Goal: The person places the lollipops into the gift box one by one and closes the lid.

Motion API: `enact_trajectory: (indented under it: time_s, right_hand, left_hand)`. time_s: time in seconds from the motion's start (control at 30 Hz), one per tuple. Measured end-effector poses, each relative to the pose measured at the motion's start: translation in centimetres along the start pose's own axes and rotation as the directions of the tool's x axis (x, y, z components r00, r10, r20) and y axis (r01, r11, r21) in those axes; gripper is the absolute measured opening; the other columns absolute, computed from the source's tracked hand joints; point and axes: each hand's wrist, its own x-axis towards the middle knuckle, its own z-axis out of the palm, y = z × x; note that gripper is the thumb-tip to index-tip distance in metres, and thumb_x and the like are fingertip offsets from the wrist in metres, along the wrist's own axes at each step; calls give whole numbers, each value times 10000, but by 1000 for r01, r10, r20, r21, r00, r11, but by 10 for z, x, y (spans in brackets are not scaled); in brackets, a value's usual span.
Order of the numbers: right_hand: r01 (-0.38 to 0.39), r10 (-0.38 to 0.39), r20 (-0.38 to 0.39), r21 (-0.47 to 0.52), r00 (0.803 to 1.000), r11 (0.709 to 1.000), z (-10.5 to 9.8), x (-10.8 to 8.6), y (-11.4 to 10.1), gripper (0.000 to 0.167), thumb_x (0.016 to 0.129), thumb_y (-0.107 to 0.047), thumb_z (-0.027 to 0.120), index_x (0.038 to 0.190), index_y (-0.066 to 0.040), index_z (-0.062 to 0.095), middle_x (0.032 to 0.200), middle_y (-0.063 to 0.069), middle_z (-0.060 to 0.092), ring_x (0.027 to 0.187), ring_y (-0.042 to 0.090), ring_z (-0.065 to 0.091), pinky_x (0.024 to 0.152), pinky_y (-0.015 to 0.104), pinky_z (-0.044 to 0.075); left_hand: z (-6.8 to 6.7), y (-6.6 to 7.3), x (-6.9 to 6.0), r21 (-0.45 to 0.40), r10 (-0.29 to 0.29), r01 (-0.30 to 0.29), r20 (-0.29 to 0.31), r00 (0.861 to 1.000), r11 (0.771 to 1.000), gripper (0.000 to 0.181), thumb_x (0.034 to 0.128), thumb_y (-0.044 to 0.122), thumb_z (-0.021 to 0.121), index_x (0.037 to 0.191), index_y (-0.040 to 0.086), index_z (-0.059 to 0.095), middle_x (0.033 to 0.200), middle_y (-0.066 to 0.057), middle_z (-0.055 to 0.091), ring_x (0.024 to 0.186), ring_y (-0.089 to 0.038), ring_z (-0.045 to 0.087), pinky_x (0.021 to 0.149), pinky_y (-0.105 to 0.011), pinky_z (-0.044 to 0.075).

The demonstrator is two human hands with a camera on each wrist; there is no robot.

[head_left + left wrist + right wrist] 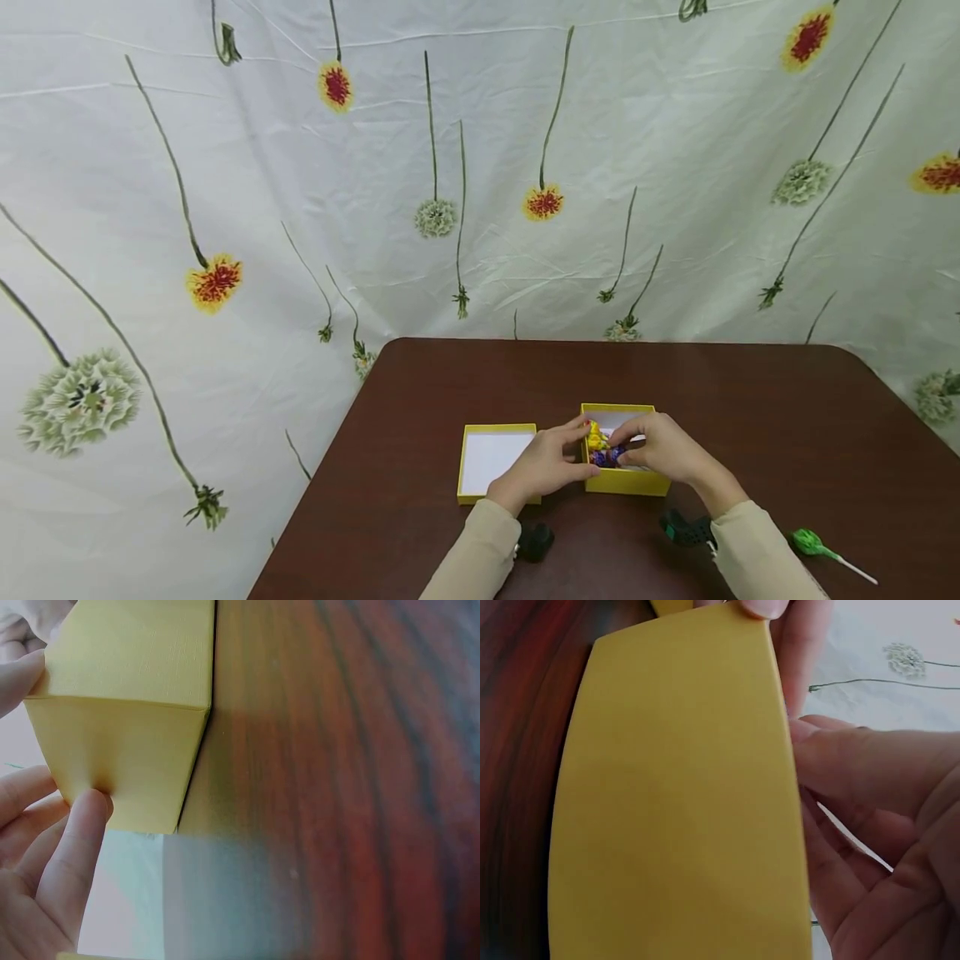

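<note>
A yellow box (626, 482) with a pale inside stands open on the table. Yellow-wrapped candy (595, 435) and purple-wrapped lollipops (598, 458) lie in its left part. My left hand (546, 462) holds the box's left side, thumb at the near corner; in the left wrist view its fingertips (90, 810) touch the side wall. My right hand (663, 446) reaches over the near rim, thumb and fingers pinching a purple lollipop (617, 454) inside. In the right wrist view, the box wall (675, 787) hides what those fingers hold.
Left of the box lies a yellow-edged lid (491, 458), white inside up. A green lollipop (808, 542) with a white stick rests on the dark brown table (750, 417) at the right. Behind hangs a flowered white cloth (480, 167).
</note>
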Motion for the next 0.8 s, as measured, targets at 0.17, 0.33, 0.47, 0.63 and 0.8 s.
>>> enact_trajectory:
  time_s: [0.17, 0.33, 0.47, 0.63, 0.8]
  right_hand:
    - [-5, 5, 26, -18, 1000, 1000, 4, 7, 3, 155, 821, 43, 765, 964, -15, 780, 955, 81, 755, 844, 171, 637, 705, 260, 608]
    - [-54, 54, 51, -15, 997, 998, 6, 10, 5, 164, 823, 79, 744, 953, -15, 779, 946, 74, 759, 816, 153, 622, 686, 243, 594]
    - [-85, 86, 43, -22, 995, 996, 7, 10, 4, 173, 816, 93, 741, 947, -14, 776, 936, 74, 756, 803, 160, 617, 676, 260, 597]
    - [-74, 75, 26, -57, 997, 996, 9, 10, 2, 196, 793, 127, 740, 936, -4, 771, 917, 76, 749, 822, 167, 655, 703, 311, 621]
    - [-47, 47, -1, -103, 999, 994, 10, 8, 1, 197, 773, 123, 755, 915, -14, 771, 888, 53, 739, 821, 165, 647, 707, 338, 619]
  left_hand:
    - [0, 0, 1, 1, 6, -6, -6, 1000, 1000, 687, 902, 278, 762, 1496, 92, 469, 1626, 21, 346, 1349, -236, 542, 935, -255, 574]
    - [0, -1, 1, 2, 10, -10, -7, 1000, 1000, 683, 902, 274, 763, 1493, 90, 473, 1623, 41, 348, 1356, -228, 534, 935, -251, 573]
    - [-1, -1, 1, 2, 13, -13, -8, 1000, 1000, 682, 905, 274, 760, 1494, 88, 470, 1625, 36, 346, 1364, -236, 525, 935, -253, 573]
    - [0, -2, 1, 0, 10, -10, 0, 1000, 1000, 683, 907, 277, 757, 1498, 97, 465, 1627, 41, 339, 1373, -236, 515, 938, -248, 571]
    - [1, -1, 1, 4, 13, -13, 1, 1000, 1000, 680, 913, 277, 750, 1502, 99, 459, 1630, 42, 335, 1368, -233, 521, 942, -255, 571]
